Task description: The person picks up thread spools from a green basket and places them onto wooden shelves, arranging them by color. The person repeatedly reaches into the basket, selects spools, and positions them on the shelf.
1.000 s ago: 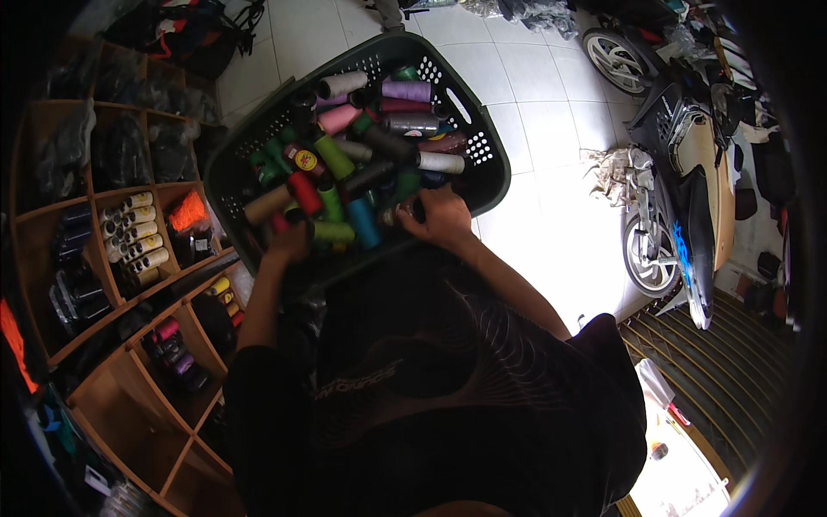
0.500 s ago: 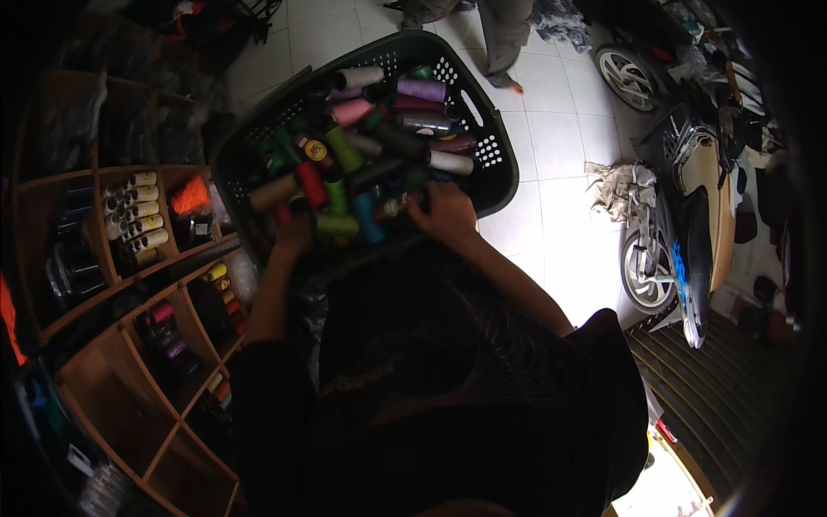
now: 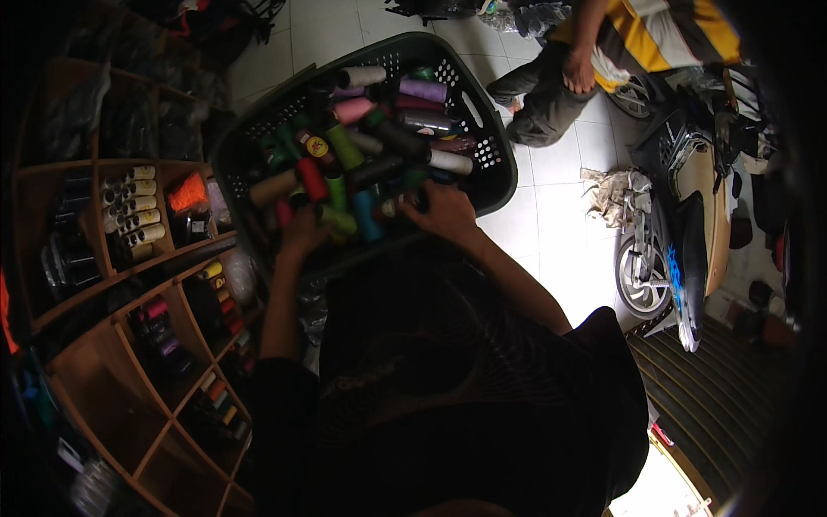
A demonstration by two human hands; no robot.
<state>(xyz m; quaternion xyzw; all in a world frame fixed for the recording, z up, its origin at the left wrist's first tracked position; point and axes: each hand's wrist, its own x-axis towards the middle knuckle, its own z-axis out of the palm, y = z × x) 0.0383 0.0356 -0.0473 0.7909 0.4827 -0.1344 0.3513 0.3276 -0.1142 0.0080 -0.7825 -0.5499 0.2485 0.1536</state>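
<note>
A dark green plastic basket full of thread spools in many colours sits in front of me. My left hand is in its near left part, fingers curled against a lime-green thread spool; shadow dims the fingertips. Closer to the near right rim, my right hand closes its thumb and fingers on a dark maroon thread spool. Between the hands lies a blue spool. A red spool and a tan spool rest beyond my left hand, and a white spool beyond my right.
Wooden shelves with cream spools and other coloured spools stand at the left. Another person in grey trousers and a striped top is beyond the basket's right side. A motorbike stands at the right on white floor tiles.
My left hand has shifted slightly right, and the lime-green spool beside it has tilted. My right hand stays nearly in place. The other person has come farther into view at the upper right.
</note>
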